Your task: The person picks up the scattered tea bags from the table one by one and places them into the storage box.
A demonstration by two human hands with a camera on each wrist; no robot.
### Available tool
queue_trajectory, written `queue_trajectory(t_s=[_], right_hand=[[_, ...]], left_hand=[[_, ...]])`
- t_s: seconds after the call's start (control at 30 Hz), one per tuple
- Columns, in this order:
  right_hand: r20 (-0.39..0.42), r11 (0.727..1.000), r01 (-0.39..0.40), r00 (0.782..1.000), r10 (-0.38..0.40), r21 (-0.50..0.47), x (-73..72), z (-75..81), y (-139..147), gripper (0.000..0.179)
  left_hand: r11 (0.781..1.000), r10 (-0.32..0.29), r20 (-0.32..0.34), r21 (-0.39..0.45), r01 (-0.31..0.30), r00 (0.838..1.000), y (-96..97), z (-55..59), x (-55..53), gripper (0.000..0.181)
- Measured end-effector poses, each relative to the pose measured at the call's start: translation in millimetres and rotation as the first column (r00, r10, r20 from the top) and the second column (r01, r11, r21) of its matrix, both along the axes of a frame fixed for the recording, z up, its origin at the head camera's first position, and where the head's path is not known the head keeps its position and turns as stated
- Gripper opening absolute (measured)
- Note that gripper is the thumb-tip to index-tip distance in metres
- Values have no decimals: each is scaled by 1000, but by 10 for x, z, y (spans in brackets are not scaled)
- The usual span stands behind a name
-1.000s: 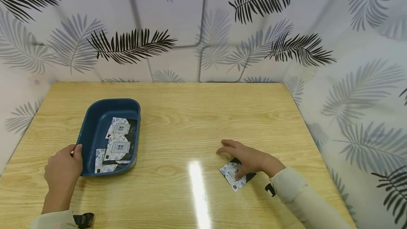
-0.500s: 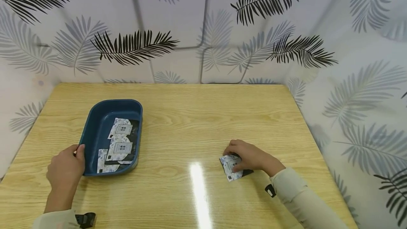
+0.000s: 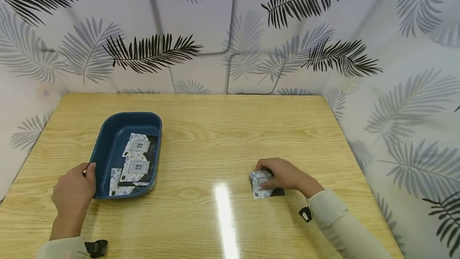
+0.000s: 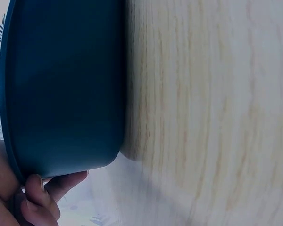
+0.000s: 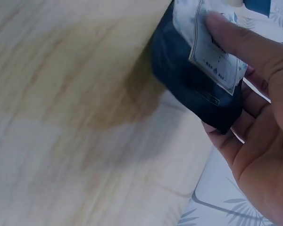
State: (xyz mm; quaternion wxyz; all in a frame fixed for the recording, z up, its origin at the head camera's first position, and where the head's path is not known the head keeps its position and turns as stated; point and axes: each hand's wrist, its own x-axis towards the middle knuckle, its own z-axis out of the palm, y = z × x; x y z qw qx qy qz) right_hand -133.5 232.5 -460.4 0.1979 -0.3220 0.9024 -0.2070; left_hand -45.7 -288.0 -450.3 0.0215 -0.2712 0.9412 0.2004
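Note:
At the left of the table, my left hand (image 3: 73, 189) grips the near-left rim of a dark blue plastic bin (image 3: 108, 147); its thumb and fingers wrap that edge in the left wrist view. Several flat packets (image 3: 134, 167), white floral and black with a grey label, lie overlapping inside the bin. Right of centre, my right hand (image 3: 284, 177) pinches a matching packet (image 3: 260, 185). In the right wrist view the thumb lies across the floral face of this packet (image 5: 198, 70), with fingers behind its black side, and a shadow falls on the wood beneath it.
A light wood-grain table (image 3: 201, 131) carries the bin and reaches back to a wall (image 3: 244, 31) with leaf-patterned covering. The same covering runs along the right side. A bright light reflection streaks the front middle of the tabletop.
My right hand has gone from spread over the packet to pinching it, and the packet has turned and shifted slightly away from me. My left hand keeps its grip on the bin.

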Motion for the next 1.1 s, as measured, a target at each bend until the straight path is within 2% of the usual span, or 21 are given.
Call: queue_trajectory(t_s=[0.1, 0.27, 0.43, 0.63, 0.87, 1.1], right_hand=[[8, 996, -13, 1000, 14, -85, -30, 18, 3, 27], [4, 988, -36, 999, 37, -149, -70, 61, -5, 22], [17, 985, -23, 999, 27, -171, -100, 90, -34, 21], [-5, 979, -20, 1000, 20, -204, -112, 124, -72, 23], [-32, 968, -36, 999, 29, -250, -115, 280, -212, 24], [-49, 962, -54, 998, 42, -269, -201, 414, -343, 23]], left_hand=[[1000, 3, 6, 2, -3, 1000, -3, -3, 0, 50], [1000, 5, 3, 3, -5, 1000, -10, -32, 8, 49], [1000, 4, 2, -3, -3, 1000, -18, -40, 3, 50], [1000, -2, -13, -4, 2, 1000, -23, -44, -5, 49], [1000, -3, -20, 0, 3, 1000, -44, -64, -19, 50], [1000, -6, -7, 8, 6, 1000, -54, -85, -18, 51]])
